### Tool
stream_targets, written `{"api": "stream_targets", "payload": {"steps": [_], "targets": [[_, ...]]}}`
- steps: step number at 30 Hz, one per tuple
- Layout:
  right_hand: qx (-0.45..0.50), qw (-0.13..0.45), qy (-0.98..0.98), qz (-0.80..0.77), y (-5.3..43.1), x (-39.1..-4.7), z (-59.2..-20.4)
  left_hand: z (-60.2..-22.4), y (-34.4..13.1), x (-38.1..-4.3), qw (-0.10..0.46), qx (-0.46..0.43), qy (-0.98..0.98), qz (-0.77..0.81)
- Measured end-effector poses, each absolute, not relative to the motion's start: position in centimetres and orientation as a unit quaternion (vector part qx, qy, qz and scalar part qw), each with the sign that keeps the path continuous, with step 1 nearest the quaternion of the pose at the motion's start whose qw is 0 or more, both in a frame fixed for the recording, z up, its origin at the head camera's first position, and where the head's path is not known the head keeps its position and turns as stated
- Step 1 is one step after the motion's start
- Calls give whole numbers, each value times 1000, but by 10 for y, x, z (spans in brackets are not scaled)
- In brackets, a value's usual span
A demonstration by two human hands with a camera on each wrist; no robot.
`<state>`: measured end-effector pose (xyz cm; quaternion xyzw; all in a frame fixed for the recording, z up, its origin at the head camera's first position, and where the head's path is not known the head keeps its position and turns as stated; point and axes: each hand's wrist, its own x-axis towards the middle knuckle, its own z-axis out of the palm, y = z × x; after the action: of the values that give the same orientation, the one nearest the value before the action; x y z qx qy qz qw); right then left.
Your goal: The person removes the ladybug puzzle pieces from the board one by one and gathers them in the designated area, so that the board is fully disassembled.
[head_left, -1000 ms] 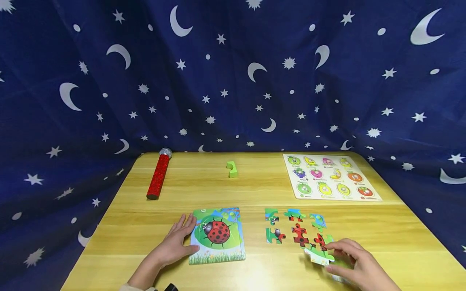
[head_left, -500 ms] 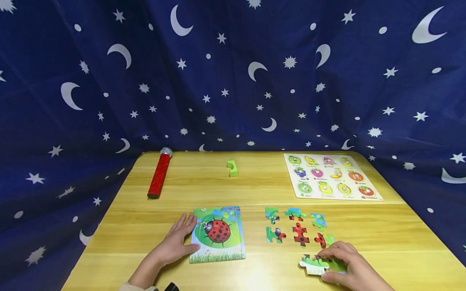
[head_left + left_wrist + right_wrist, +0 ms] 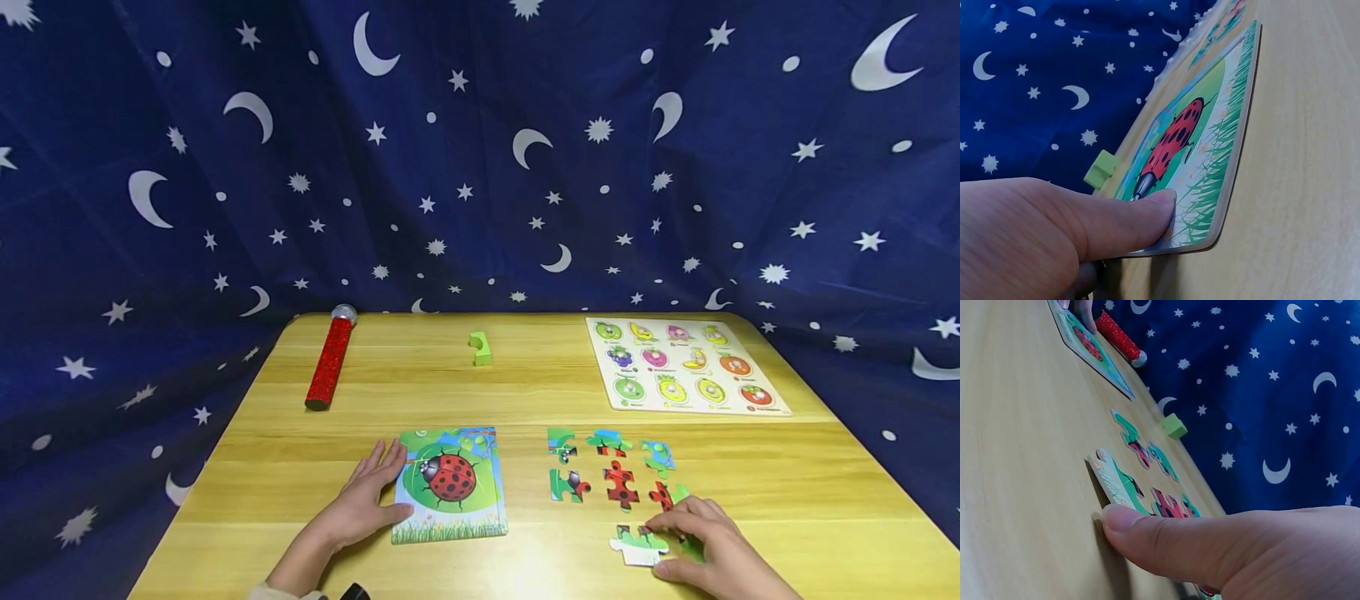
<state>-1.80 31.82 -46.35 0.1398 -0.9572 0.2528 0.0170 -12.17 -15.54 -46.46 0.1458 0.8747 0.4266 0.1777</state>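
My left hand (image 3: 358, 507) rests on the left side of a square ladybug picture board (image 3: 448, 518), fingers fairly straight; the left wrist view shows its thumb (image 3: 1129, 222) lying on the board's corner. At the right, my right hand (image 3: 708, 542) pinches a green-and-white jigsaw puzzle piece (image 3: 639, 553) by its right edge, thumb nearest the camera in the right wrist view. A shadow shows beneath the piece there. Just beyond lie loose ladybug pieces in rough rows, among them a red middle piece (image 3: 620, 485) and a dark-headed left piece (image 3: 567, 485). The right hand partly covers a green piece (image 3: 692, 547).
A fruit peg board (image 3: 686, 367) lies at the back right. A small green notched block (image 3: 480, 348) stands at the back middle. Towards the back left is a red glittery toy microphone (image 3: 330, 362). A blue moon-and-star curtain (image 3: 480, 167) hangs behind the table.
My right hand has brought the green-and-white puzzle piece left and lowered it below the red middle piece. The left hand has stayed on the picture board.
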Motion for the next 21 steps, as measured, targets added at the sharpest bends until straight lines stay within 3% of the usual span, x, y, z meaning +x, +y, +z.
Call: {"api": "stream_targets", "payload": {"steps": [10,21], "targets": [[124,-12,-965,232,320,-18,-463,-465,-155,-122,171,149,878,422],[178,55,-954,234,320,-20,-471,-469,-155,-122,171,146,877,425]]}}
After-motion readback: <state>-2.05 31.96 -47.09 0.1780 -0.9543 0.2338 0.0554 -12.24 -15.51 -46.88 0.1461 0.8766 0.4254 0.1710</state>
